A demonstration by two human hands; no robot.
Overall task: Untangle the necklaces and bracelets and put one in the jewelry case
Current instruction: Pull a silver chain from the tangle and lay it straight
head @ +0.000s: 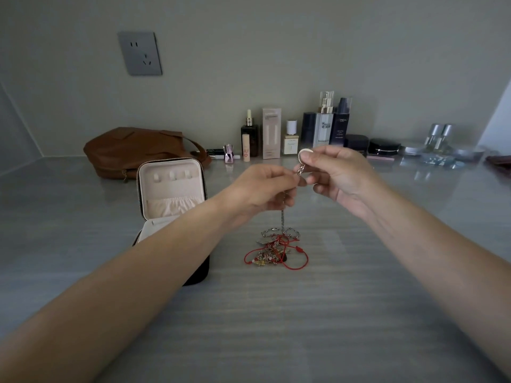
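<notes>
A tangle of jewelry (276, 250) lies on the grey table: red cord bracelets, small charm chains and a silver chain. The silver chain (282, 217) rises from the pile up to my hands. My right hand (337, 172) pinches a round white pendant (304, 155) at the chain's upper end. My left hand (265, 186) pinches the chain just below it, fingers curled. The jewelry case (171, 189) stands open to the left, its pink-lined lid upright; my left forearm hides most of its base.
A brown leather bag (138, 150) lies behind the case. Several cosmetic bottles and boxes (304, 131) line the back wall, with jars and glass items (439, 145) to the right. A wall socket (140, 53) is above the bag.
</notes>
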